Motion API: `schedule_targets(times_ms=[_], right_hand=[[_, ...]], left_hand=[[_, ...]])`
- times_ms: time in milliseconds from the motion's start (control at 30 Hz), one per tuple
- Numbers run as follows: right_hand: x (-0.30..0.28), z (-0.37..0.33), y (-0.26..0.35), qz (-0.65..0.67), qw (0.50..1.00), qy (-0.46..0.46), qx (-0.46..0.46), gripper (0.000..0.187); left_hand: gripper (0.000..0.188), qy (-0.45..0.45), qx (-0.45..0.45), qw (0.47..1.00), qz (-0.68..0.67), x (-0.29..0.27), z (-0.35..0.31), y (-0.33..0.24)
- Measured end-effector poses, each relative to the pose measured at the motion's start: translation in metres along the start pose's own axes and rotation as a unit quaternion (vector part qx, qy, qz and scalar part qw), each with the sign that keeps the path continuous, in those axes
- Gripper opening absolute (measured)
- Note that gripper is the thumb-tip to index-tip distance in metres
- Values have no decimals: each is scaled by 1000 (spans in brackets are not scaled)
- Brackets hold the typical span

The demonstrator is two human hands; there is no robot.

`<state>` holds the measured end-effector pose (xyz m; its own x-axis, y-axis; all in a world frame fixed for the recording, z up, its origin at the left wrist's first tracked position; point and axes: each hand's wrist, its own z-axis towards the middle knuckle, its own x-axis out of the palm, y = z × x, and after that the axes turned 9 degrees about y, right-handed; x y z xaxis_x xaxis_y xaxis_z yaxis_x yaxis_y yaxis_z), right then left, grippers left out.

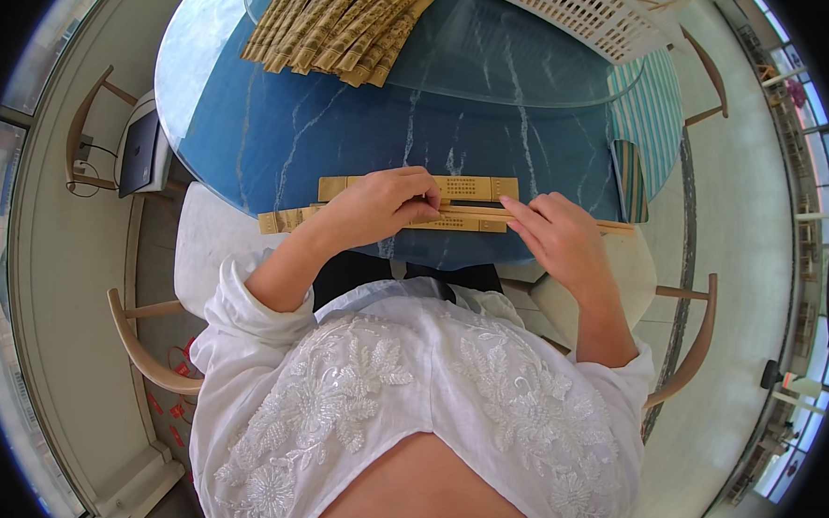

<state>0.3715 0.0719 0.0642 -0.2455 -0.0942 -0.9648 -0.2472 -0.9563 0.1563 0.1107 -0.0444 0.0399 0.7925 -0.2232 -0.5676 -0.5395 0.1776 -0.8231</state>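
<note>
A pair of pale wooden chopsticks lies crosswise in front of me, over the near part of the blue table. My left hand is closed around their left end, its thumb and fingers pinched together; the tips are hidden. My right hand grips them farther right, with the fingers bent over the sticks and the right ends poking out past it. Just beyond the chopsticks a flat gold paper sleeve with dark print rests on the table. Another gold sleeve shows under my left wrist and below the sticks.
A fanned pile of gold printed sleeves lies on the glass turntable at the far left. A white slotted basket stands far right. A striped folded cloth sits at the right edge. Chairs surround the table; one holds a laptop.
</note>
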Motion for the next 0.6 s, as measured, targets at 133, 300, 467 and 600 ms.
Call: schedule_targets(times_ms=[133,300,467,600], right_hand=[[7,8,1,6,1000,3,-26,29],[15,25,10,7,998,-19,-52,29],[16,25,8,7,999,-31,-32,32],[14,25,9,-7,999,-29,-43,36]], left_hand=[[10,4,-7,1000,-9,3,3,-3],[15,-8,-3,1000,-5,3,7,-6],[24,-29,-95,994,-36,-14,-8,-14],[26,35,-168,983,-61,-25,-16,-5]])
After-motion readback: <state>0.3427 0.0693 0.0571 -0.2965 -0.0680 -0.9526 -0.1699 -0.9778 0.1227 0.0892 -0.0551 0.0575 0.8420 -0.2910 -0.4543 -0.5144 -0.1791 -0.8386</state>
